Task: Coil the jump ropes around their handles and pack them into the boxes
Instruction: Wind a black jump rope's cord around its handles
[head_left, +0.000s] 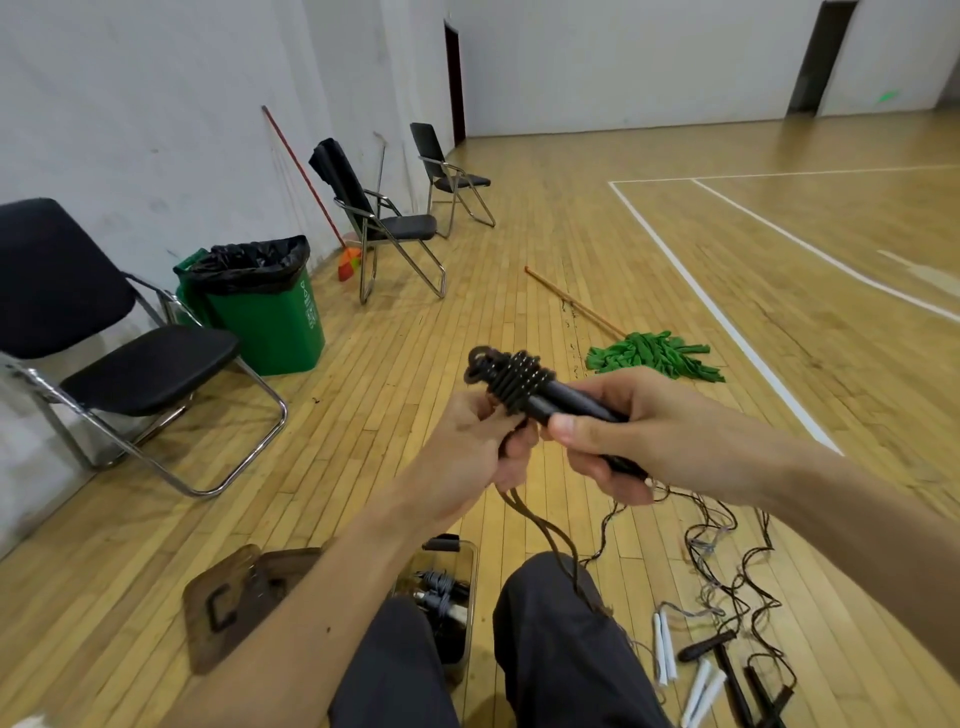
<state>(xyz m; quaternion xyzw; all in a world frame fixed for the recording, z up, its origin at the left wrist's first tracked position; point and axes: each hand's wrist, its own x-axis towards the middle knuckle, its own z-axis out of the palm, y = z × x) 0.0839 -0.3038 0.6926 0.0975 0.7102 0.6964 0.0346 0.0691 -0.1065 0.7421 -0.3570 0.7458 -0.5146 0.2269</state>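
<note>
Head view, one entry per item:
- right hand (618, 423): fingers curled round the black handles (569, 404), thumb on the near side
- black handles: two, side by side, the far half wrapped in tight turns of black rope (511, 382)
- left hand (475, 441): just left of the right hand, under the coil, fingers closed on the loose rope end (545, 530), which hangs below it
- clear box (471, 577): below the left hand, coiled ropes inside
- brown lid (234, 603): floor, left of the box
- tangled ropes (748, 571): floor below the right hand
- green mop (652, 353): floor beyond the right hand
</note>
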